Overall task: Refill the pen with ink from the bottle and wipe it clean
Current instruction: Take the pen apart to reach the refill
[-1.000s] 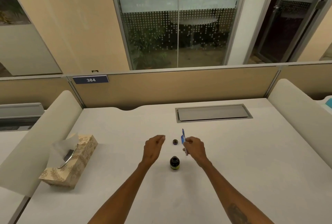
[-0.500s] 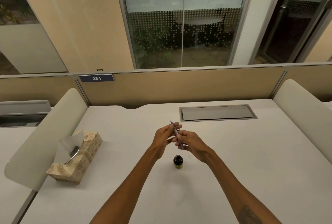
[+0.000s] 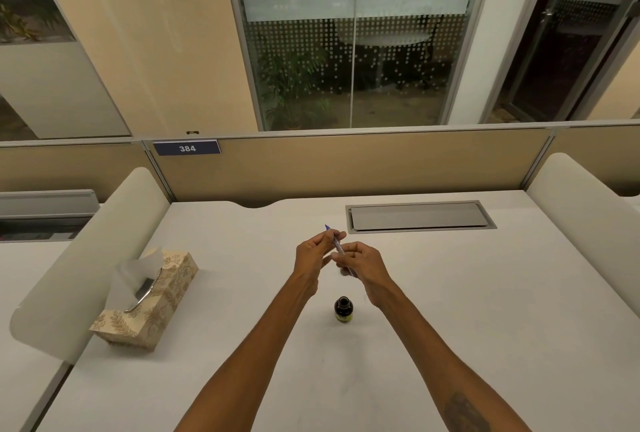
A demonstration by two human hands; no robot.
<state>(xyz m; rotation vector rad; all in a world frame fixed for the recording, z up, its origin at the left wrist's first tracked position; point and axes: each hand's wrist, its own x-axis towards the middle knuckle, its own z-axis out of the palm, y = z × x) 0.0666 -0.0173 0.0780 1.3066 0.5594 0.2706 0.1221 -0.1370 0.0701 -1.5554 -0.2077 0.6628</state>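
Observation:
A thin blue pen [image 3: 335, 243] slants between both hands above the middle of the white desk [image 3: 450, 310]. My left hand [image 3: 313, 255] pinches its upper end, whose blue tip points up and away. My right hand [image 3: 363, 263] grips its lower part. A small dark ink bottle [image 3: 343, 309] with a yellow-green label stands uncapped on the desk, just nearer to me than the hands. The bottle cap is hidden behind my right hand.
A patterned tissue box [image 3: 149, 300] with a tissue sticking out lies at the left of the desk. A grey cable hatch [image 3: 419, 217] is set into the desk at the back right. Curved white dividers [image 3: 581, 203] flank both sides.
My left hand came over to the pen, which only the right hand held upright a second ago. Both hands rose slightly and now hold it slanted.

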